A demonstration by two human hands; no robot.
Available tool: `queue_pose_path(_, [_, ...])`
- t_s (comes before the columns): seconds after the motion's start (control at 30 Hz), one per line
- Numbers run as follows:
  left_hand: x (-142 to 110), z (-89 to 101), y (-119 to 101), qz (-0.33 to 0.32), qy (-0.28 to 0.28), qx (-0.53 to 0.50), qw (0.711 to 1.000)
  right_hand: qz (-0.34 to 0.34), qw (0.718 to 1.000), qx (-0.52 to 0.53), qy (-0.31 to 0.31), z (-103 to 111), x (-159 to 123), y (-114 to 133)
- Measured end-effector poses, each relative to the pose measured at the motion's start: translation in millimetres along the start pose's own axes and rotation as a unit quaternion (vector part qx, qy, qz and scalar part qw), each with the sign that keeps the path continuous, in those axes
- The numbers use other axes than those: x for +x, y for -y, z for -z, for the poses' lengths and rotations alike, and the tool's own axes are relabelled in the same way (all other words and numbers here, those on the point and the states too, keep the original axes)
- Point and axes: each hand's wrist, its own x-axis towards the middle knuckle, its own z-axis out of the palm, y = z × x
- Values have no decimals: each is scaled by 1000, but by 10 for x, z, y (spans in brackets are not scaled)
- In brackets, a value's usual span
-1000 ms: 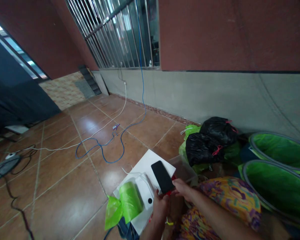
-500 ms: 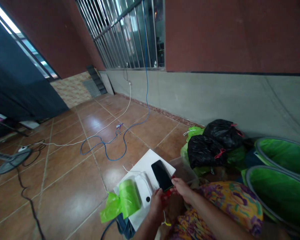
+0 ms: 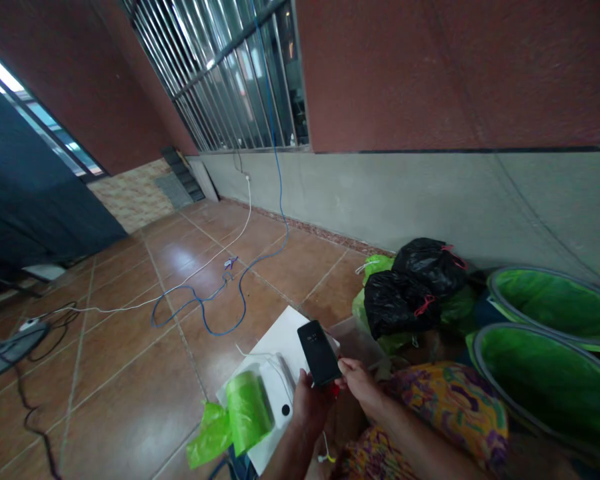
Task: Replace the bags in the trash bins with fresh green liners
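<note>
My left hand point(image 3: 307, 407) and my right hand point(image 3: 359, 383) both grip the lower end of a black phone point(image 3: 319, 352), which I hold up over a white board point(image 3: 290, 333) on the floor. The left fingers wrap the phone's left edge and the right fingers pinch its right corner. Something red shows under the phone between the two hands. A roll of green plastic bags point(image 3: 245, 407) and a white box with a black dot point(image 3: 280, 393) lie on the board just left of my left hand. A colourful patterned cloth point(image 3: 445, 407) covers my lap.
Tied black bags point(image 3: 410, 287) and green bags sit against the grey wall to the right, beside two green-lined round bins point(image 3: 555, 333). A blue cable point(image 3: 220, 293) and a white cable point(image 3: 145, 300) trail over the brown tiles. A fan base point(image 3: 5, 340) stands far left.
The phone has been lifted slightly and its screen has lit faintly. Both hands have stayed on its lower end. The view has shifted a little.
</note>
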Motion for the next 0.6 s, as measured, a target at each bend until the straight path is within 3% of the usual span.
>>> queue_pose_path(0.2, [-35,-277,-209,23,88,-13,996,36,993,86,66,-25,-164,233])
queue_pose_path(0.3, [-113,-361,-329,5,119,-8,993,40,986,122,105,-33,-271,379])
queue_pose_path(0.47, [-255,-427,-449,-21,142,13,990,61,972,136,180,-16,-365,473])
queue_pose_path(0.6, [-337,-450,-524,-40,142,48,988,49,972,99,207,17,-373,481])
